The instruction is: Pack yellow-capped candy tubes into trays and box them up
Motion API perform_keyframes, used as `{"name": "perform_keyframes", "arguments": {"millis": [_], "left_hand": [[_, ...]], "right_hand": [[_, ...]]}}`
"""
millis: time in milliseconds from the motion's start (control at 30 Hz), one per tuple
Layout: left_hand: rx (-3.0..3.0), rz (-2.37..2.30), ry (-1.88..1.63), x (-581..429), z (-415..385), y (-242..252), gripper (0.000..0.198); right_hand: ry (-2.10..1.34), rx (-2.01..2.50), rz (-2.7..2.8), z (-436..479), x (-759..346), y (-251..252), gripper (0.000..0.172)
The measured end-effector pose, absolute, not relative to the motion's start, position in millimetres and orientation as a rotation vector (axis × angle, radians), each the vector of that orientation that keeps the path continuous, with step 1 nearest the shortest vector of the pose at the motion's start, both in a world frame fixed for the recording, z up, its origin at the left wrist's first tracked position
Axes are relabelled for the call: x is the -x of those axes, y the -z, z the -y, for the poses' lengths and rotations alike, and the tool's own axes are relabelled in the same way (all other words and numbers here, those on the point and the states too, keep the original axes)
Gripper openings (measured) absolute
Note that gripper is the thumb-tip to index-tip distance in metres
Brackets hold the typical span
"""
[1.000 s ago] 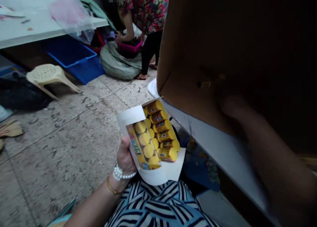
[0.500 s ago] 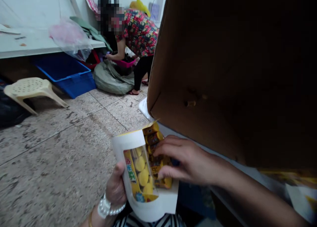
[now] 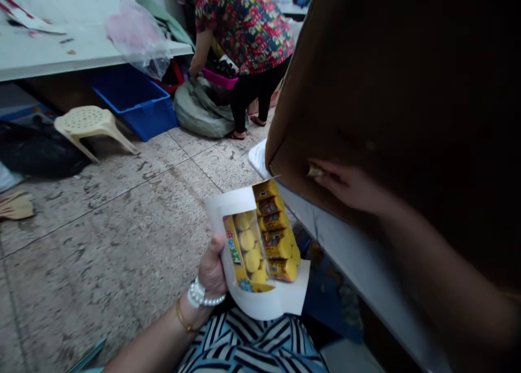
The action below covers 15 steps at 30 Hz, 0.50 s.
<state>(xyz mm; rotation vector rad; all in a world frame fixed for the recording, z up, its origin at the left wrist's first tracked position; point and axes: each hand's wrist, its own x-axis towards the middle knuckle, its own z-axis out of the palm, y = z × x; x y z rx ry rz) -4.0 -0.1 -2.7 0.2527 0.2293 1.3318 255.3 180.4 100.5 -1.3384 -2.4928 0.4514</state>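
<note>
My left hand grips the near left side of a white windowed box, which is tilted on my lap with its flap open. Through its window and open side show several small yellow-capped tubs with brown and yellow labels, packed in rows. My right hand reaches into a large brown cardboard carton lying open towards me. Its fingertips are closed around one small tub near the carton's lower left. The shadow there is dark and hides part of the grip.
A co-worker in a flowered shirt bends over a grey-green sack. On the left are a cream stool, a blue crate and a white table. The carton rests on a white surface.
My right hand has left the tubs in the box and moved right and up into the carton, onto a tub lying there. My left hand still holds the box.
</note>
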Motion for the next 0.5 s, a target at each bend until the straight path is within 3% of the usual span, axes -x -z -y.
{"name": "perform_keyframes", "arguments": {"millis": [100, 300, 367, 500], "left_hand": [[-0.237, -0.278, -1.349, 2, -1, 5, 0.041], [-0.265, -0.246, -1.326, -2, -1, 13, 0.042], [-0.276, -0.201, -1.319, -1, 0, 17, 0.040], [-0.297, -0.014, -1.241, 1, -4, 15, 0.042]], "right_hand": [[-0.659, 0.902, 2.624, -124, -221, -127, 0.052], [-0.777, 0.741, 2.716, -92, -192, -140, 0.045], [-0.640, 0.851, 2.629, -119, -208, -134, 0.042], [0.046, 1.656, 2.011, -206, -268, -113, 0.038]]}}
